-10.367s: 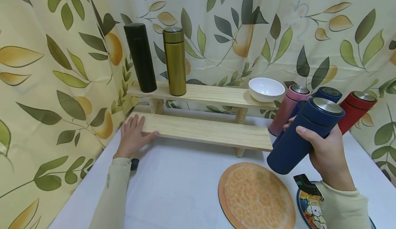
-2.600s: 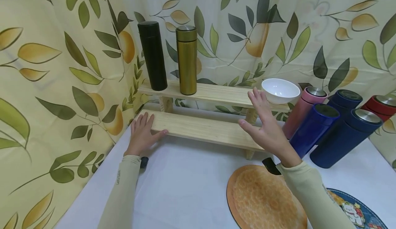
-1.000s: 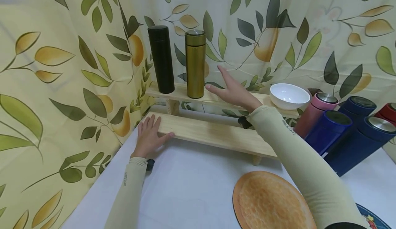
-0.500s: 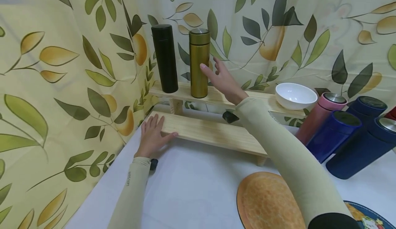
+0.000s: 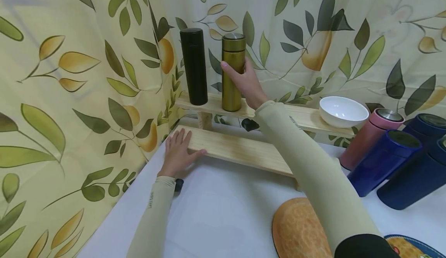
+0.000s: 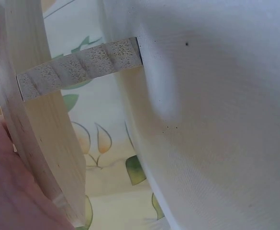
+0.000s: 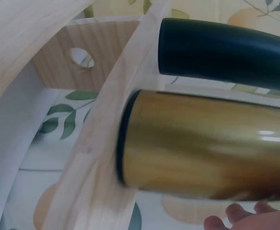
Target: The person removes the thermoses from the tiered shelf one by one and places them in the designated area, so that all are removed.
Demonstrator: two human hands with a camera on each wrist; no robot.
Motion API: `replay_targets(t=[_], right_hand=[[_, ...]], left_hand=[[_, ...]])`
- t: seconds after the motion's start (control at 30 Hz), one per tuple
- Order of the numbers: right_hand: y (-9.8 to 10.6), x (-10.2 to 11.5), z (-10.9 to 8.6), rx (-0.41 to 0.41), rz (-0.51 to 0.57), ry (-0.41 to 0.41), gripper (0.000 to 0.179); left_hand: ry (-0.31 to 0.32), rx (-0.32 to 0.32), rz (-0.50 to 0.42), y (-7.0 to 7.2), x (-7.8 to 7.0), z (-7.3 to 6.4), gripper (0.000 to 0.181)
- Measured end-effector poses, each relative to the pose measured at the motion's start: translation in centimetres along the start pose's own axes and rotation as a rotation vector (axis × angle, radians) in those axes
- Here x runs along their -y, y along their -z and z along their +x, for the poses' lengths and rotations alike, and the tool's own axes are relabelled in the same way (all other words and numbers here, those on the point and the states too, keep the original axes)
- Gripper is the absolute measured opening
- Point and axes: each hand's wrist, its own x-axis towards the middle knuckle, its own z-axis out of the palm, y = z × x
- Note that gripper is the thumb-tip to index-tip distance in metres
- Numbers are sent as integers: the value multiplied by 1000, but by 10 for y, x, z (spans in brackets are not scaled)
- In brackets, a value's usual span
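Note:
In the head view a gold thermos flask [image 5: 232,84] with a silver-topped lid stands upright on the upper wooden shelf [image 5: 299,115], right of a black flask [image 5: 195,72]. My right hand [image 5: 245,81] is at the gold flask, thumb across its front and fingers at its right side. The right wrist view shows the fingertips [image 7: 235,215] just below the flask, with a gap between. My left hand [image 5: 178,153] rests on the left end of the lower shelf board [image 5: 237,149], fingers laid over the top, thumb along the front edge.
A white bowl [image 5: 343,111] sits at the upper shelf's right end. Pink [image 5: 373,138], bright blue [image 5: 383,163] and dark navy flasks [image 5: 411,180] stand at the right. A round brown mat [image 5: 299,227] and a blue-rimmed mat [image 5: 411,246] lie in front, partly under my right arm.
Earlier my right hand held a navy flask, which now stands with the others. The empty hand has moved left across the shelves to the gold flask. My left hand stays on the board.

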Motion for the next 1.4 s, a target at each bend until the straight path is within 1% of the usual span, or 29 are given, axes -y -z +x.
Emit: replay_targets(t=[0.1, 0.2, 0.3, 0.4, 0.57, 0.63, 0.73, 0.83, 0.93, 1.07, 1.17, 1.3, 1.4], right_hand=[[-4, 0, 2, -22, 24, 31, 84], [-6, -1, 5, -50, 42, 50, 85], [-7, -2, 9, -76, 43, 46, 84], [-10, -4, 12, -89, 48, 48, 78], [-10, -7, 11, -108, 39, 48, 76], [-10, -8, 10, -113, 31, 67, 76], [-9, -9, 9, -121, 22, 102, 75], [-9, -8, 5, -124, 15, 123, 74], [-7, -6, 1, -122, 21, 136, 72], [-3, -1, -8, -129, 44, 206, 70], [2, 2, -15, -130, 71, 257, 68], [9, 4, -25, -119, 95, 269, 66], [13, 2, -33, -113, 87, 271, 67]], left_hand=[[-7, 1, 8, -1, 1, 2, 106], [1, 10, 9, -2, 1, 2, 106], [3, 8, 4, -2, -1, 1, 106], [4, 0, 1, -1, -2, -1, 106], [-4, 13, 12, -7, -1, -3, 107], [-9, 10, 7, -7, -1, -3, 106], [-14, -12, -10, -5, -2, -3, 105], [-12, -17, -11, -2, -3, -3, 105], [-5, -6, 3, 0, -3, -3, 105], [-6, 8, 4, 0, -3, -3, 106], [-17, 2, -1, 1, -4, -3, 105], [-25, -17, -1, 0, -3, -3, 106], [-21, -15, -4, -1, -1, -3, 106]])
